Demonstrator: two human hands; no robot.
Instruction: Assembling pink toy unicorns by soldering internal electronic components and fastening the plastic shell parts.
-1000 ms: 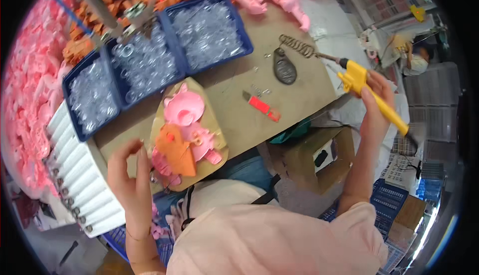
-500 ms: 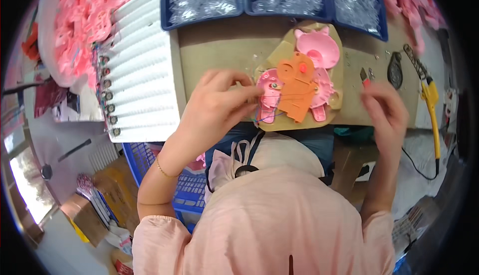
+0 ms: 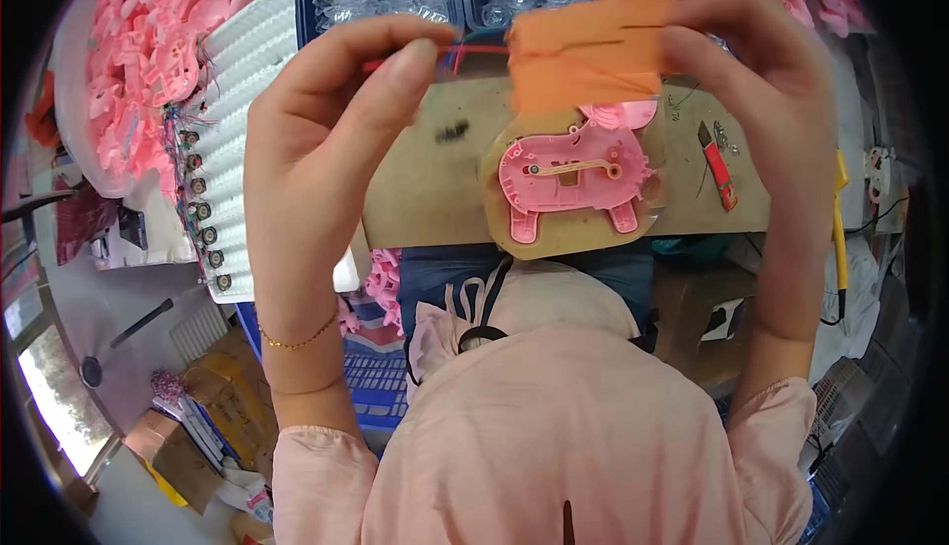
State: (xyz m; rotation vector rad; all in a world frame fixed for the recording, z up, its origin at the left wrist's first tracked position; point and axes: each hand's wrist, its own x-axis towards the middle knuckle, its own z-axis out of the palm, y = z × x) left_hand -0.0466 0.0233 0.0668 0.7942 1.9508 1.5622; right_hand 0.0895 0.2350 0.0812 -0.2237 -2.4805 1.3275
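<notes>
My right hand (image 3: 756, 46) grips an orange flat plastic part (image 3: 583, 51) by its right edge, lifted above the bench. Thin red and blue wires (image 3: 470, 49) run from that part's left side to my left hand (image 3: 336, 120), pinched between thumb and fingers. Below them a pink animal-shaped plastic shell half (image 3: 573, 184) lies inside up, with legs toward me and a pale strip across it. It rests in a tan shaped holder (image 3: 514, 239). A small dark blurred thing (image 3: 453, 131) shows left of the holder.
Blue trays (image 3: 460, 1) of clear plastic parts stand at the back. On the left are a white ridged foam tray (image 3: 262, 130) with small round wired parts along its edge and a heap of pink parts (image 3: 129, 90). A red-handled cutter (image 3: 720, 174) and a yellow-handled tool (image 3: 842, 239) lie right.
The orange part has been lifted off the pink shell by my right hand, which was near the cutter. My left hand has risen with the wires. The shell's inside now shows.
</notes>
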